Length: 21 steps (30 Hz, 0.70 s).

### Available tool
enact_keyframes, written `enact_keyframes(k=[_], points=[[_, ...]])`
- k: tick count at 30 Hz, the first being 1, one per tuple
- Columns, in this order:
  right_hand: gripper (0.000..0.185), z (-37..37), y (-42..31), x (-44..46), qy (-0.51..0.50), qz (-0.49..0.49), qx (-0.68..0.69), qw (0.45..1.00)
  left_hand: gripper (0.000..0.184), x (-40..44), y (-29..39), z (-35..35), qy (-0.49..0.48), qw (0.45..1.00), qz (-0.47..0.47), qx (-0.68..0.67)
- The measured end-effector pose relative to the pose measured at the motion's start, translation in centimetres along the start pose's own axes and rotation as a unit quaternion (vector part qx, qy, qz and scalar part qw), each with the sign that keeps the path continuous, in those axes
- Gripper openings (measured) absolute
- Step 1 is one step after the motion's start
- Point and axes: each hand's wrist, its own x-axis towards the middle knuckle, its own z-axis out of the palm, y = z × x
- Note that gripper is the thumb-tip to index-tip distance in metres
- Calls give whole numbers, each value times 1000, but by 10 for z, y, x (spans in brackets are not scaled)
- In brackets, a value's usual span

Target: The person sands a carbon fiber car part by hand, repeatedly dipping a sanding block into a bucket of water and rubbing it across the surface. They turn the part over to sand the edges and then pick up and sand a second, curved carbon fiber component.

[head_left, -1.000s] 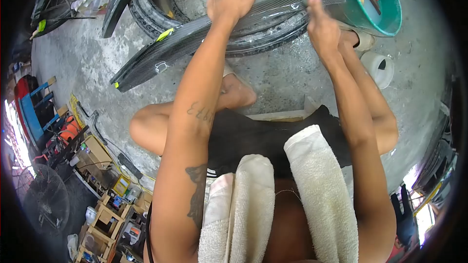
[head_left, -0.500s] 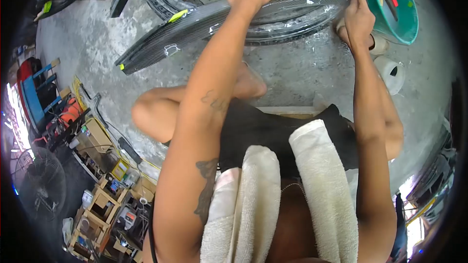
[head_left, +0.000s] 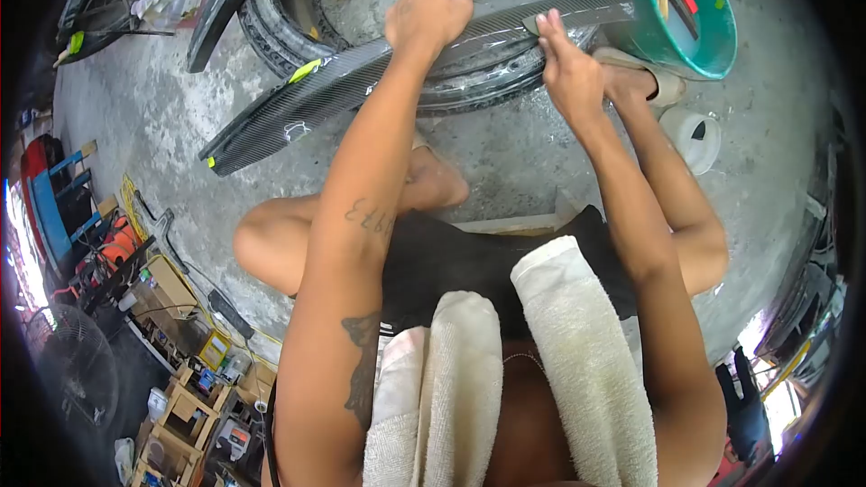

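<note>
head camera: carbon-patterned strip (head_left: 338, 83) is lying slantwise over a dark ring-shaped tyre (head_left: 487, 90) on the concrete floor (head_left: 523, 153), its right end reaching just beside a green bucket (head_left: 639, 34). left hand (head_left: 428, 18) is closing into a fist over the strip's middle, fingers curling around the upper edge; fingertips hidden, so exact grip cannot be told. right hand (head_left: 570, 68) is keeping its fingers nearly straight and together, pinching a small grey piece (head_left: 530, 25) at the tips against the strip's face. yellow-green tape (head_left: 307, 70) is sticking to the strip's upper edge, left of the left hand.
</note>
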Motion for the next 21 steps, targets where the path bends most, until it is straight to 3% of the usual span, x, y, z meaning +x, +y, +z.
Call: enact_keyframes(k=[1, 2, 5, 6, 10, 13, 14, 15, 17, 19, 21], points=[[43, -2, -5, -9, -57, 14, 39, 998, 56, -3, 1, 0, -5, 1000, -4, 0], [41, -8, 1, 1, -37, 50, -13, 998, 56, -4, 1, -4, -21, 1000, -2, -1], [27, -4, 41, 30, 126, 108, -37, 985, 56, -5, -1, -5, -44, 999, -14, 11], [26, -3, 32, 27, 98, 166, -51, 980, 57, -2, 4, -6, -39, 999, -19, 14], [34, 1, 37, 1, 11, -33, 59, 998, 57, 3, 6, -7, -21, 1000, 1, 2], [32, -24, 33, 16, -116, 153, -113, 975, 57, -3, 2, -6, -36, 999, -11, 7], [29, -23, 43, 23, 18, 134, -56, 989, 57, -1, 4, -6, -34, 999, -17, 10], [28, -11, 62, 29, 89, 149, -92, 981, 58, -1, 4, -5, -32, 999, -23, 13], [28, -7, 35, 27, 52, 186, -114, 975, 58, -1, 1, -4, -36, 999, -21, 15], [30, -7, -1, 9, -20, 121, -9, 992, 58, 4, 5, -7, -32, 999, -13, 11], [29, 27, 58, -18, -20, -64, 29, 997, 58, -1, 1, -5, -26, 1000, -4, 11]])
